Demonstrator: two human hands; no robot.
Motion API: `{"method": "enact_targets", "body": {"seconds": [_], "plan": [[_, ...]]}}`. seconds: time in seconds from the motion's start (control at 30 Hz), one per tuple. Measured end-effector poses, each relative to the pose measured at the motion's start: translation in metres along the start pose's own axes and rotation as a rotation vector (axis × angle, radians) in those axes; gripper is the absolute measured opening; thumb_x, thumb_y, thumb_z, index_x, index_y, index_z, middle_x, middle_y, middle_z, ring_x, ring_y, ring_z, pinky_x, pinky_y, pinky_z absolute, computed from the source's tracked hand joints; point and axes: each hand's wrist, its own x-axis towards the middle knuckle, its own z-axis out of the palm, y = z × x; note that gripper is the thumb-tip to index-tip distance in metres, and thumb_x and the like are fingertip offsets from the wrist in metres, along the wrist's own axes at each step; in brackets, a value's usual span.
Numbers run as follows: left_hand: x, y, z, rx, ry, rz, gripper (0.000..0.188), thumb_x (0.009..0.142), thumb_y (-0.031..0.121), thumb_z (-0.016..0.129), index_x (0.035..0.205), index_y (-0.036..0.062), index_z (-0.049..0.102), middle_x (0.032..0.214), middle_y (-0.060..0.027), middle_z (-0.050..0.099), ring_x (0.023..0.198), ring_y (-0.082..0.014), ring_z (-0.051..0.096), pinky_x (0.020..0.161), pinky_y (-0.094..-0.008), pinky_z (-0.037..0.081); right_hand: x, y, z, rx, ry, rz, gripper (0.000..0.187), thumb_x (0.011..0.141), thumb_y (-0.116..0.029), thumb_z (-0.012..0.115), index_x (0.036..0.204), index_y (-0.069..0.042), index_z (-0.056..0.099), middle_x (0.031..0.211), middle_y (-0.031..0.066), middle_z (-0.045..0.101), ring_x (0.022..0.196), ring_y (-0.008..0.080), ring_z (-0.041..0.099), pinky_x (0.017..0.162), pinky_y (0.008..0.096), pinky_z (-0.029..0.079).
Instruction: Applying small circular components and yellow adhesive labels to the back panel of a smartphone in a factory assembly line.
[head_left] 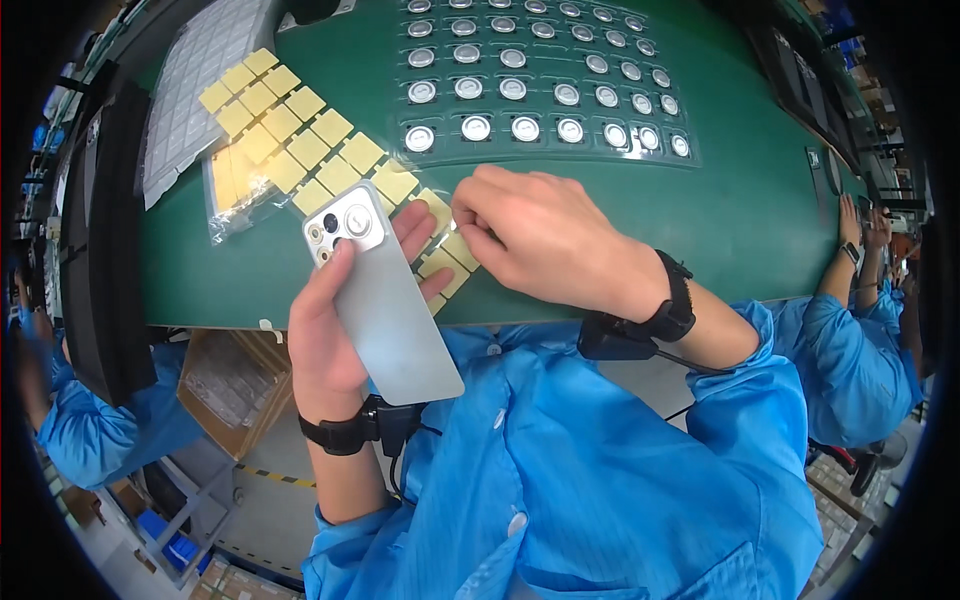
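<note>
My left hand (pixel 335 330) grips a silver phone (pixel 385 300), back side up, with its camera cluster toward the table. My right hand (pixel 545 240) hovers just right of the phone's top, fingertips pinched at a small yellow square pad (pixel 445 225) at the near end of a sheet of yellow square pads (pixel 300 145). That sheet lies diagonally on the green table (pixel 740 210) in a clear plastic sleeve. Both wrists wear black straps with cords.
A clear tray of round silver parts (pixel 540 95) sits at the table's far side. A grey gridded tray (pixel 195 70) lies at the far left, a black stack (pixel 105 240) along the left edge. Other people's blue sleeves (pixel 850 350) show at right and lower left. An open cardboard box (pixel 230 385) stands below the table.
</note>
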Motion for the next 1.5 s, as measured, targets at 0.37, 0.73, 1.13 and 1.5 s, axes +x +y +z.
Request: {"method": "enact_targets", "body": {"seconds": [0.37,0.73,1.13,1.5], "plan": [[0.001,-0.001,0.014,0.008,0.001,0.020,0.059,0.098,0.024,0.048,0.149,0.0052,0.026,0.152,-0.0211,0.034,0.144,-0.0316,0.030,0.111,-0.0567,0.031,-0.003,-0.010,0.008,-0.381,0.068,-0.220,0.024,0.066,-0.004,0.066,0.088,-0.004,0.058,0.085,0.0075,0.055,0.078,0.0244,0.059,0.066,0.0356,0.045],[0.003,-0.003,0.008,0.027,-0.020,0.020,0.057,0.100,0.027,0.045,0.149,0.0075,0.025,0.152,-0.0219,0.034,0.144,-0.0325,0.030,0.110,-0.0586,0.032,-0.006,-0.005,0.006,-0.212,0.117,-0.218,0.016,0.075,-0.006,0.063,0.089,-0.005,0.058,0.088,0.0077,0.053,0.082,0.0257,0.055,0.070,0.0380,0.043],[0.002,-0.005,0.011,0.078,-0.001,0.037,0.056,0.099,0.026,0.049,0.148,0.0072,0.029,0.150,-0.0199,0.037,0.142,-0.0316,0.033,0.109,-0.0578,0.034,-0.010,-0.007,0.014,-0.324,0.190,-0.217,0.022,0.073,-0.006,0.066,0.094,-0.005,0.060,0.086,0.0076,0.058,0.083,0.0249,0.056,0.071,0.0383,0.041],[0.001,-0.006,0.000,0.139,-0.027,0.067,0.053,0.098,0.025,0.053,0.144,0.0059,0.035,0.141,-0.0169,0.047,0.135,-0.0305,0.042,0.109,-0.0576,0.035,0.003,-0.027,-0.003,-0.418,0.016,-0.238,0.032,0.075,-0.004,0.062,0.107,-0.002,0.061,0.083,0.0065,0.063,0.080,0.0257,0.062,0.072,0.0375,0.043]]}}
